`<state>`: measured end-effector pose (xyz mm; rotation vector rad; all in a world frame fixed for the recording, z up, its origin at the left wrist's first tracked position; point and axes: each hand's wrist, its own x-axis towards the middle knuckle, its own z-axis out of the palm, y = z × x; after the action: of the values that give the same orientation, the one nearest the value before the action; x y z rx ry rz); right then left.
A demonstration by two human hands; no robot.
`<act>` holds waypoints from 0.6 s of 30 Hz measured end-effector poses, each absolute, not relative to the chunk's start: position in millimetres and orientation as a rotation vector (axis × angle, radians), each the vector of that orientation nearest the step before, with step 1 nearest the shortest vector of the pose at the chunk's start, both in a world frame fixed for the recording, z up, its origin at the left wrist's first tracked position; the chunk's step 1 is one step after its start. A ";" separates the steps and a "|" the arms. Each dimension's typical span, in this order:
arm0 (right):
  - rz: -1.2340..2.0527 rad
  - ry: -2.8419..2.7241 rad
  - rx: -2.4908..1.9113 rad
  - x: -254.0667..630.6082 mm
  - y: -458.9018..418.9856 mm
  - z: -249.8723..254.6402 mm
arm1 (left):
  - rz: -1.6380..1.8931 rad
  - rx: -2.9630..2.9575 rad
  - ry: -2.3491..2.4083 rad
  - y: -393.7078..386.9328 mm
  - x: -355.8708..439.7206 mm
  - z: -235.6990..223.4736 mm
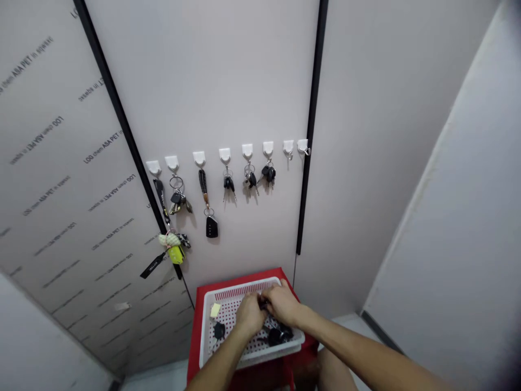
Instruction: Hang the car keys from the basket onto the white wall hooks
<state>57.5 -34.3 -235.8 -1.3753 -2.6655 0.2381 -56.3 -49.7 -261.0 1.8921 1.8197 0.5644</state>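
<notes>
Both my hands reach down into a white perforated basket (211, 296) that stands on a red stool (201, 296). My left hand (249, 315) and my right hand (280, 303) meet over the basket's middle, fingers curled together on a small dark thing I cannot make out. Black car keys (279, 335) lie in the basket near my right wrist, and another black key fob (219, 329) lies at its left. A pale yellow tag (215, 310) rests near the basket's back left corner.
A row of white wall hooks (224, 155) runs across the pale wall above. Several carry keys: a lanyard with a yellow-green charm (176, 253), a strap with a black fob (211, 226), small black keys (228, 184). The two rightmost hooks (295, 146) are bare.
</notes>
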 end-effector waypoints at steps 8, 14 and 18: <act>0.554 -2.230 -1.202 73.8 -17.6 -191.8 | 0.910 1.493 1.396 -41.5 -64.2 -225.7; 0.840 -1.880 -1.111 86.6 -3.4 -128.2 | 1.066 1.651 1.283 -34.8 -66.7 -154.1; 0.786 -1.647 -1.026 93.3 -0.9 -70.7 | 1.248 1.883 1.414 -28.6 -58.2 -108.1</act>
<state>93.3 -0.9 -70.7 -1.0260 -1.6473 0.7865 -58.2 -28.6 -108.1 1.8833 1.4142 1.2479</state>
